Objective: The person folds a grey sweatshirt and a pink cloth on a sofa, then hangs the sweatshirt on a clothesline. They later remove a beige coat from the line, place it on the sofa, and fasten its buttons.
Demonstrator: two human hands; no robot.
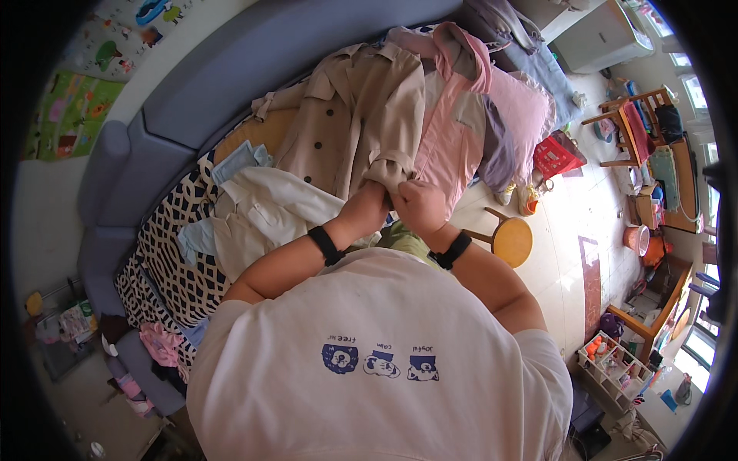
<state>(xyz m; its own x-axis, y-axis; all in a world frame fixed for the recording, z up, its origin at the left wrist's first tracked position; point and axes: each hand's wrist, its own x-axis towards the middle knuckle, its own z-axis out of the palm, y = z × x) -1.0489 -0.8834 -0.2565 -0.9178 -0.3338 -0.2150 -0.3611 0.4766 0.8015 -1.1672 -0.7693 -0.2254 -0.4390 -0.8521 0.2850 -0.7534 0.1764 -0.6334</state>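
Observation:
A beige trench coat (328, 132) with dark buttons lies spread on the sofa, one sleeve reaching towards me. At that sleeve's cuff (390, 167) my two hands meet. My left hand (369, 208) is at the cuff's lower edge, its fingers hidden by the fabric and the wrist. Curled into a fist, my right hand (421, 203) grips the cuff's edge from the other side. To the right of the coat lies a pink hooded jacket (455, 127) with grey panels. A white shirt (271, 201) lies crumpled to the left, by my left forearm.
The blue-grey sofa (230, 63) curves behind the clothes, with a black-and-cream patterned cover (173, 259) on its seat. A pink pillow (522, 104) lies beyond the jacket. On the floor at right stand a round yellow stool (512, 242), a red bag (556, 154) and a wooden chair (631, 129).

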